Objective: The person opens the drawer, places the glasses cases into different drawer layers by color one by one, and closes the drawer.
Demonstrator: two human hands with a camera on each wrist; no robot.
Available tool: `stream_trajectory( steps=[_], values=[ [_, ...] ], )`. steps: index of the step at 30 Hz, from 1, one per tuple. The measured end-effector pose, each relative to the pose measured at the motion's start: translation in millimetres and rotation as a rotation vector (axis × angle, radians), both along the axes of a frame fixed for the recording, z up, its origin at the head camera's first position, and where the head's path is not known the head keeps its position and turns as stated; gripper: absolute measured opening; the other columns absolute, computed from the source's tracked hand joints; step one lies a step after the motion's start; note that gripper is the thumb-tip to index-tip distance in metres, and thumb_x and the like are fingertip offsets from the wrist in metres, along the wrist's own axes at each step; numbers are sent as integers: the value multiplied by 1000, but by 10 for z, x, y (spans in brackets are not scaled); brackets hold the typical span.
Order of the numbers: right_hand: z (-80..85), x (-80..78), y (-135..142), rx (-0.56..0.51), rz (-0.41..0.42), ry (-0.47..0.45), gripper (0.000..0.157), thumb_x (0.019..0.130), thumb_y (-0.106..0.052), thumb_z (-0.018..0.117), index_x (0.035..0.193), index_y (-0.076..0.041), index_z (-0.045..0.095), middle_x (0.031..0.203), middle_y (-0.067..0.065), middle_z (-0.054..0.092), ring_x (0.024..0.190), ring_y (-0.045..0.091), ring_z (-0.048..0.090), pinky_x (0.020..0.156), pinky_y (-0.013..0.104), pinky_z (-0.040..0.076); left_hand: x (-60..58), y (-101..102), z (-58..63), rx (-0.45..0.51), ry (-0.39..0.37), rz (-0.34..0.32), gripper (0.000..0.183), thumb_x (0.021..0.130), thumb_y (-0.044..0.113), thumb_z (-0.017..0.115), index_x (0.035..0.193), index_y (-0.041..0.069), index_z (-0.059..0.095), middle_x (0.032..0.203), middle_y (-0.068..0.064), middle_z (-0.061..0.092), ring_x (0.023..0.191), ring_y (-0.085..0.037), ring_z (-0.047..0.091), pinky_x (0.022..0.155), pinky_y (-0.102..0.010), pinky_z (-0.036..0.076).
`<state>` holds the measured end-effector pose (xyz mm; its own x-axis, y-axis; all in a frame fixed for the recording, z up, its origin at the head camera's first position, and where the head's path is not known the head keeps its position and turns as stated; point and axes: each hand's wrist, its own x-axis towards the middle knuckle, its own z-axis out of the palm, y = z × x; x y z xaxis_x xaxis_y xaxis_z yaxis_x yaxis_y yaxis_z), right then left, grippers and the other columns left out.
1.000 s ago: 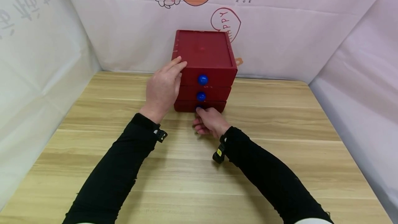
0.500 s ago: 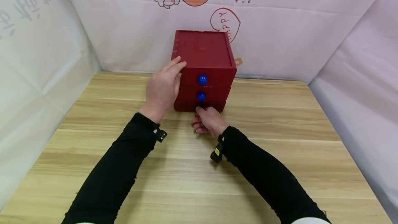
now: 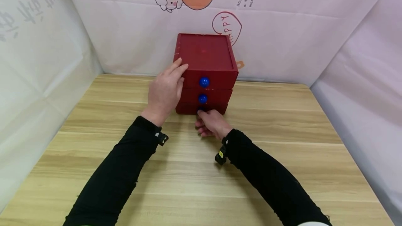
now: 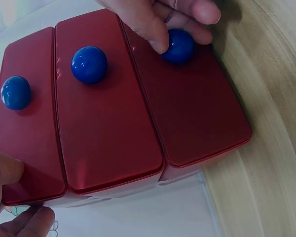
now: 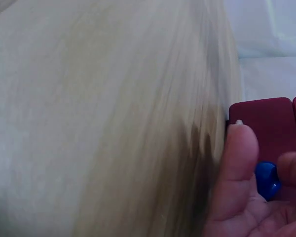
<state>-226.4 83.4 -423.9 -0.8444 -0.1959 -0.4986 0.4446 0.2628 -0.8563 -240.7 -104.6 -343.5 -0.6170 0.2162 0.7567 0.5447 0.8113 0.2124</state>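
A red three-drawer cabinet [image 3: 205,53] stands at the back of the table, each drawer front bearing a round blue knob. My left hand [image 3: 164,91] holds its upper left corner, with the thumb on the top drawer's front and the other fingers along the side and top edge. Low at the front, my right hand [image 3: 214,123] pinches the bottom drawer's blue knob [image 4: 178,47] between thumb and fingers. That knob [image 5: 267,180] also shows between the fingers in the right wrist view. The middle knob [image 3: 202,98] and top knob [image 3: 204,82] are untouched. All three drawers look closed.
The cabinet rests on a wood-grain table [image 3: 188,184], close to a white printed cloth [image 3: 282,37] hung behind it. Plain white cloth walls rise on the left and right. Both forearms, in black sleeves with wrist-worn cameras, reach across the table.
The head view has tilted slightly, so the scene sits a little lower. Both hands keep their places on the cabinet and the bottom knob, and no drawer has visibly moved.
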Motion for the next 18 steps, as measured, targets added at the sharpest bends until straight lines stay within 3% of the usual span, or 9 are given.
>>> stream_trajectory(
  steps=[5, 11, 14, 18],
  values=[
    [39, 79, 89, 132, 94, 121, 47, 98, -43, 52, 110, 0, 63, 100, 14, 67, 77, 24, 64, 69, 37, 59, 14, -5, 4, -3, -35, -21, 42, 96, 18, 59, 137, 11, 59, 146, -6, 52, 121, -24, 57, 85, -38, 55],
    [202, 207, 326, 196, 224, 419, 45, 98, -41, 52, 117, -2, 65, 104, 20, 65, 88, 35, 64, 76, 45, 57, 61, -55, 75, -74, -105, -36, 51, 95, 23, 61, 143, 9, 51, 151, -9, 45, 133, -21, 46, 96, -40, 51],
    [325, 271, 479, 237, 198, 554, 46, 98, -44, 52, 123, -7, 62, 103, 17, 65, 89, 34, 63, 77, 44, 56, 85, -93, 94, -112, -142, -47, 56, 95, 26, 60, 147, 7, 46, 154, -11, 41, 137, -21, 40, 104, -41, 45],
    [479, 352, 687, 311, 119, 711, 49, 96, -49, 53, 126, -11, 62, 102, 8, 66, 88, 23, 62, 76, 40, 54, 156, -172, 106, -136, -182, -35, 61, 96, 29, 59, 149, 6, 41, 155, -13, 38, 139, -25, 38, 108, -42, 40]
  ],
)
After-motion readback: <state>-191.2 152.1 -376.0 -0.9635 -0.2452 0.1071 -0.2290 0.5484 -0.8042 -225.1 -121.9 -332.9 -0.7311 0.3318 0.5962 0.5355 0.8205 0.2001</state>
